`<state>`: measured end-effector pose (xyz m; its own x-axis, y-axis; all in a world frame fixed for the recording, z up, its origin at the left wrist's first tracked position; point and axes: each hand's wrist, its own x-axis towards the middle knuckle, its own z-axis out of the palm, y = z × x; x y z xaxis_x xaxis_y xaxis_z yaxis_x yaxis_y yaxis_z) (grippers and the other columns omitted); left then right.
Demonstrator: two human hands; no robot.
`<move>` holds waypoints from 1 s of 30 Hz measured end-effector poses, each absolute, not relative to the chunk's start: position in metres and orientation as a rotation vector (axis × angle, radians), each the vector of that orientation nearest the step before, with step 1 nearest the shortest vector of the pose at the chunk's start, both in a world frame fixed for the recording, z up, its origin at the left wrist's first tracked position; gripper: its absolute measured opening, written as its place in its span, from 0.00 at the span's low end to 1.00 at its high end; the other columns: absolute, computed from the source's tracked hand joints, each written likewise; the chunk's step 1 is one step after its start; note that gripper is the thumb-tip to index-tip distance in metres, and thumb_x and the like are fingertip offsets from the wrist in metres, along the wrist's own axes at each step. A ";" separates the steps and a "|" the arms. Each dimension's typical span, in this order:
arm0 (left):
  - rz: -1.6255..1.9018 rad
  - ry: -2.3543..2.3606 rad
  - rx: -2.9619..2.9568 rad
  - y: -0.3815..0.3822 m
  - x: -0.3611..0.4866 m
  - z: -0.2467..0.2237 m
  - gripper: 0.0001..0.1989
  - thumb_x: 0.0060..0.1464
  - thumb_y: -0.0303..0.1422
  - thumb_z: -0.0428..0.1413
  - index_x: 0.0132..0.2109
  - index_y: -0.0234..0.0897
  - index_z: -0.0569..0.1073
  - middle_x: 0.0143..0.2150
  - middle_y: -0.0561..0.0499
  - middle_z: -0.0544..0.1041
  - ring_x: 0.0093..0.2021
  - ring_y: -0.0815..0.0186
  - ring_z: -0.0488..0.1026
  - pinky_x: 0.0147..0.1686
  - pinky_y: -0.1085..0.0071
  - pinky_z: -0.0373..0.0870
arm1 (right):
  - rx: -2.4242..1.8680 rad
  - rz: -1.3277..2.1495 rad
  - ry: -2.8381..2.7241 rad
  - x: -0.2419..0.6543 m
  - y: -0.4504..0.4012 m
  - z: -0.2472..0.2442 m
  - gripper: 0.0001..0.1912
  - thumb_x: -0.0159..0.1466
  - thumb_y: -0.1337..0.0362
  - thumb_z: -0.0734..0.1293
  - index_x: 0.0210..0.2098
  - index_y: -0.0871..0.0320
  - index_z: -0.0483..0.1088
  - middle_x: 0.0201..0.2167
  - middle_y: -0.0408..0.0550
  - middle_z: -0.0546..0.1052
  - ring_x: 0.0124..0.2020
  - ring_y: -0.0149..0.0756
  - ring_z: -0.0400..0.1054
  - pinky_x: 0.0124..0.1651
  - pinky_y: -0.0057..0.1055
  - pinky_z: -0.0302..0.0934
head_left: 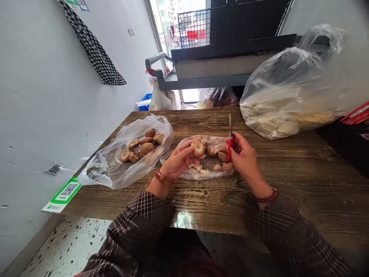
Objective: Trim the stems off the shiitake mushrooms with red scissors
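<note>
Apparently a small shop or eatery: QR-code sign [68, 192], wooden table [291, 169], street-facing doorway [165, 19]

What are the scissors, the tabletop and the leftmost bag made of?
Scissors: red handles, probably plastic; thin greyish blades, likely metal.
Tabletop: brown wood, or a wood-look surface, judging by its grain and knot; the bright reflection suggests a glossy finish.
Leftmost bag: seemingly thin plastic, since it is translucent and crinkled.

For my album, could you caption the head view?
Left hand holds a mushroom, right hand scissors; the white bag holds more.
</note>
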<state>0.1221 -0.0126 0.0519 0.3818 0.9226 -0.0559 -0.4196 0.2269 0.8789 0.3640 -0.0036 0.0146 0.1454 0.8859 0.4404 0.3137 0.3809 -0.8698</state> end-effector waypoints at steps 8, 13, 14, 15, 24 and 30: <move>1.132 0.614 0.846 -0.019 0.112 0.048 0.24 0.55 0.36 0.69 0.58 0.35 0.77 0.51 0.43 0.83 0.43 0.60 0.83 0.32 0.76 0.74 | -1.078 0.373 -1.812 0.359 -0.036 0.042 0.22 0.64 0.58 0.72 0.58 0.49 0.77 0.43 0.47 0.85 0.38 0.41 0.79 0.43 0.39 0.75; 1.203 0.667 0.850 -0.020 0.105 0.054 0.24 0.58 0.38 0.66 0.59 0.37 0.77 0.56 0.41 0.81 0.41 0.64 0.82 0.28 0.77 0.70 | -1.047 0.270 -2.137 0.355 -0.048 0.043 0.24 0.68 0.62 0.68 0.63 0.50 0.73 0.51 0.52 0.83 0.44 0.44 0.80 0.45 0.41 0.76; 1.207 0.677 0.854 -0.020 0.105 0.054 0.24 0.58 0.38 0.66 0.60 0.38 0.77 0.57 0.41 0.81 0.41 0.64 0.81 0.28 0.76 0.70 | -1.067 0.225 -2.153 0.355 -0.048 0.043 0.23 0.69 0.62 0.68 0.63 0.50 0.73 0.52 0.53 0.83 0.46 0.46 0.80 0.46 0.43 0.75; 1.209 0.685 0.860 -0.021 0.105 0.054 0.25 0.58 0.38 0.66 0.61 0.38 0.76 0.58 0.41 0.81 0.41 0.64 0.81 0.29 0.76 0.71 | -1.080 0.184 -2.164 0.356 -0.048 0.042 0.22 0.69 0.62 0.67 0.62 0.51 0.74 0.52 0.54 0.83 0.47 0.47 0.80 0.46 0.43 0.75; 1.199 0.650 0.938 -0.023 0.109 0.051 0.24 0.56 0.39 0.69 0.58 0.40 0.80 0.53 0.45 0.82 0.37 0.69 0.78 0.30 0.78 0.70 | -1.121 -0.024 -2.258 0.356 -0.047 0.049 0.21 0.70 0.63 0.66 0.60 0.55 0.76 0.45 0.54 0.84 0.43 0.46 0.80 0.41 0.39 0.73; 1.211 0.693 1.013 -0.021 0.109 0.047 0.23 0.55 0.40 0.69 0.57 0.41 0.81 0.52 0.46 0.82 0.35 0.71 0.76 0.29 0.77 0.70 | -1.145 -0.015 -2.280 0.357 -0.047 0.048 0.21 0.68 0.63 0.67 0.60 0.55 0.77 0.45 0.55 0.84 0.43 0.47 0.79 0.42 0.40 0.72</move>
